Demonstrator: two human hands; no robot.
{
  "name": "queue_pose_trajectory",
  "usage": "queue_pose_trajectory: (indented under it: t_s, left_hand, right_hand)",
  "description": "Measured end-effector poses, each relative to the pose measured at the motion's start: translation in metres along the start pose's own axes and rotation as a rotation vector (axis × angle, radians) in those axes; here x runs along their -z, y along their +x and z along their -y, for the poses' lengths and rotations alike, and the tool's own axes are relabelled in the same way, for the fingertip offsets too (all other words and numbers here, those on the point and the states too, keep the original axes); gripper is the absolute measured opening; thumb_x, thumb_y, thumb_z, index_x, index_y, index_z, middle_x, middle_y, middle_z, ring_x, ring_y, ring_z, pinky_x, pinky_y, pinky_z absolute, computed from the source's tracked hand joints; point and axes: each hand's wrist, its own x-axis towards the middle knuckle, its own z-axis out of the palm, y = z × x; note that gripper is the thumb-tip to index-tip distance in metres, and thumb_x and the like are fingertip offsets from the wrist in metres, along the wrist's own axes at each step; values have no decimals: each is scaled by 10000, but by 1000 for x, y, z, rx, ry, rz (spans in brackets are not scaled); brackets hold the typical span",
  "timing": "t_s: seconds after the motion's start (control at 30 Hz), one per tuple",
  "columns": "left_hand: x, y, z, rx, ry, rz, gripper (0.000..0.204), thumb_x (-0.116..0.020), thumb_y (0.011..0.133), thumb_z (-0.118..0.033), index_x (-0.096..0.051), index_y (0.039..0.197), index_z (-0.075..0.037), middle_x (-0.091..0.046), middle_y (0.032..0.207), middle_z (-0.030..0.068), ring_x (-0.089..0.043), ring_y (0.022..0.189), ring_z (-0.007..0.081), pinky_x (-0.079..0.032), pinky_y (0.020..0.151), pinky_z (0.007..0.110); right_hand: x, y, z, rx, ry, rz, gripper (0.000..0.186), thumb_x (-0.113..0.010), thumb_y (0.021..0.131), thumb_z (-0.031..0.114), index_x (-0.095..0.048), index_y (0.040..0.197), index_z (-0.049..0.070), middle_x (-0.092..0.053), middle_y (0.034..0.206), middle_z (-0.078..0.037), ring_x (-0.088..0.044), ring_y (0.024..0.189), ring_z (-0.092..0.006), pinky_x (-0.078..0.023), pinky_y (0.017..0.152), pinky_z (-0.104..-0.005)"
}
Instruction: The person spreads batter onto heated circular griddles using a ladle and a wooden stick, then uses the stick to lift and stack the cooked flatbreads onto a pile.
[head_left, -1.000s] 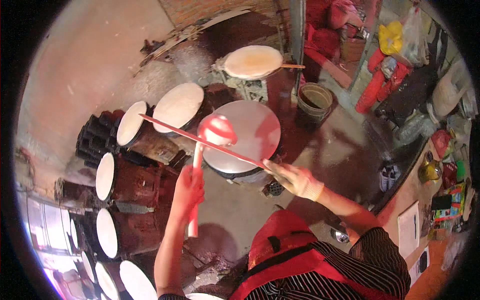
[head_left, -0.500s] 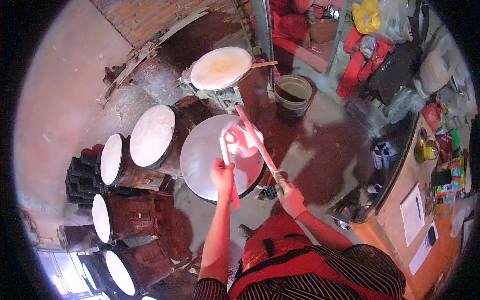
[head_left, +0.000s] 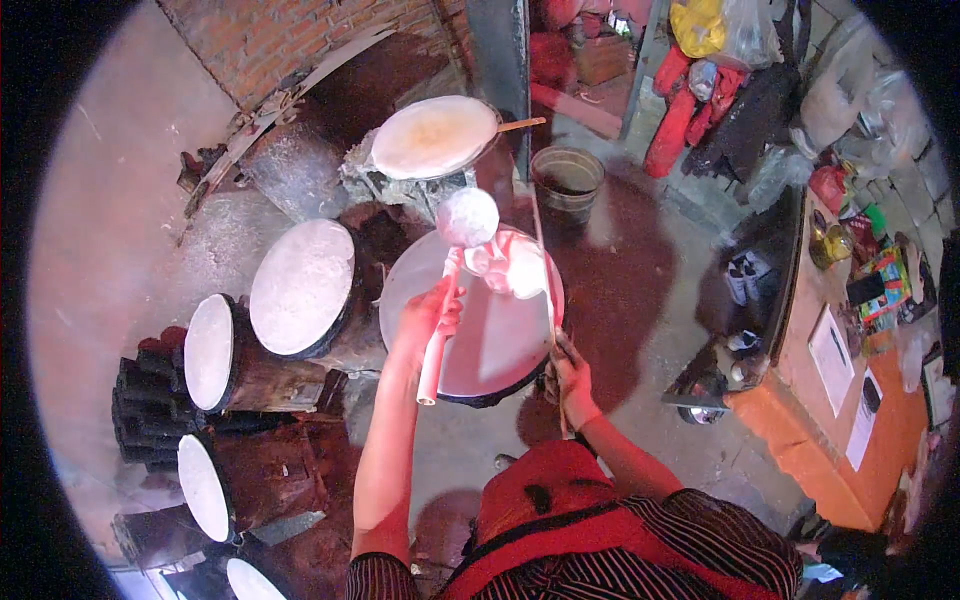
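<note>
Left hand (head_left: 430, 312): wrapped round ladle (head_left: 467, 218) | right hand (head_left: 571, 378): holding stick (head_left: 547, 275), grip partly hidden

The left hand (head_left: 428, 315) covers a stretch of the pale, red-lit round handle of the metal-bowled ladle (head_left: 467, 219), and its palm is out of sight. The ladle and the hand hide part of the large round grey griddle (head_left: 490, 362); the bright pink-white patch (head_left: 515, 264) on it is so glaring that its nature cannot be told. The right hand (head_left: 573, 373) hides the middle of a narrow, red-lit flat stick (head_left: 547, 275), seen nearly edge-on. The lower edge cuts off a white disc (head_left: 253, 583) and the striped black sleeve (head_left: 383, 578); the top edge crops a yellow plastic bag (head_left: 697, 25). Marks on the white paper sheet (head_left: 832, 360) are too small to read.
</note>
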Motion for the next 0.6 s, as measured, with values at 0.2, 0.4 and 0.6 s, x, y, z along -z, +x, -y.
queue_pose_trajectory:
  t_s: [0.2,0.4,0.6]
  left_hand:
    - [-84,-73,-84,-443,269,171,203,-540,1015,-240,-567,1029,-40,-535,683,-13,-452,474,69,-349,412,217]
    - [-56,-113,-97,-572,126,200,231,-485,1036,-271,-551,1047,-50,-571,725,5,-505,512,86,-391,430,227]
    - [82,-77,26,68,-52,-49,228,-475,1028,-262,-524,915,-70,-462,704,-18,-408,511,66,-324,394,211]
  right_hand:
    - [-8,20,-57,510,-218,-145,379,-575,993,270,-543,1371,251,-449,665,55,-389,468,-62,-317,424,-249]
    - [-36,-25,-10,88,18,46,380,-571,989,292,-534,1368,296,-442,647,62,-358,459,-62,-287,418,-246]
    - [-54,-16,-59,283,-158,-42,318,-558,991,265,-585,1307,281,-380,565,75,-342,422,-63,-270,394,-247]
